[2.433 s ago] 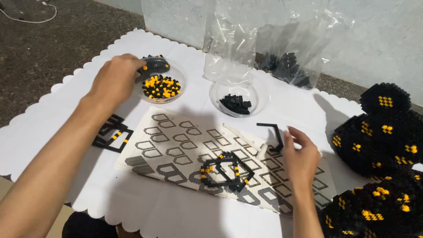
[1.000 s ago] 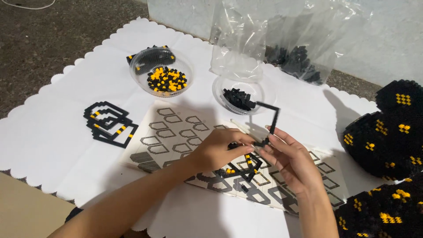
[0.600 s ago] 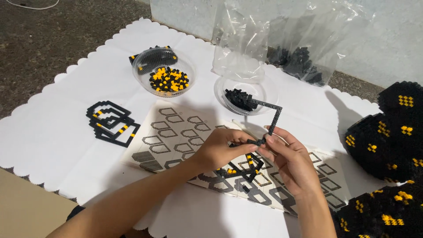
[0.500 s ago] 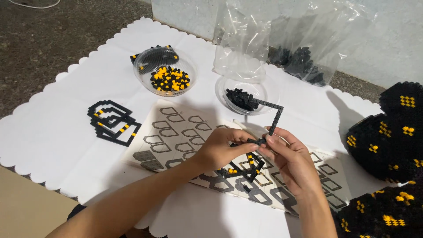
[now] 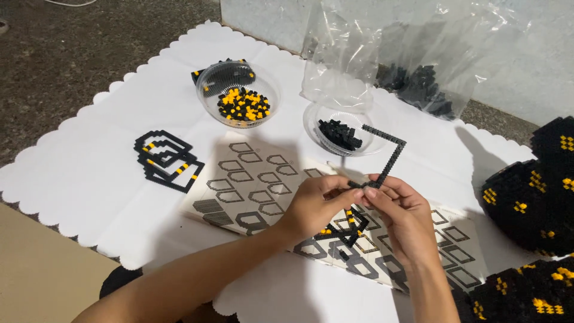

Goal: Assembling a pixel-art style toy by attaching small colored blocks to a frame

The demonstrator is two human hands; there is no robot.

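Two hands: both meet above the instruction sheet [image 5: 263, 185], lifted off the counter so the piece can be turned freely.
Left hand [image 5: 314, 206]: my grip is closed, thumb and forefinger pinching the near end of the black brick strip [image 5: 385, 152], which steadies it from one side.
Right hand [image 5: 403, 215]: my grip is likewise narrow, fingertips pressed on the same end of the strip from the other side; the two grips touch.
Strip: an angled line of small black bricks, rising up and away from my fingers, bent near its far end, held in the air just in front of the bowl of black bricks [image 5: 341, 131].
Partial frame [image 5: 350, 230]: black with yellow spots, lying on the sheet below my hands, partly hidden.
Bowl of mixed bricks [image 5: 242, 104]: yellow and black, set beyond the sheet, within reach.
Finished frames [image 5: 167, 161]: stacked to the left on the white cloth [image 5: 78, 173], apart from the work.
Plastic bags [image 5: 418, 66]: at the far edge, holding more black pieces.
Large black model [image 5: 532, 197]: at the right, beside the sheet.
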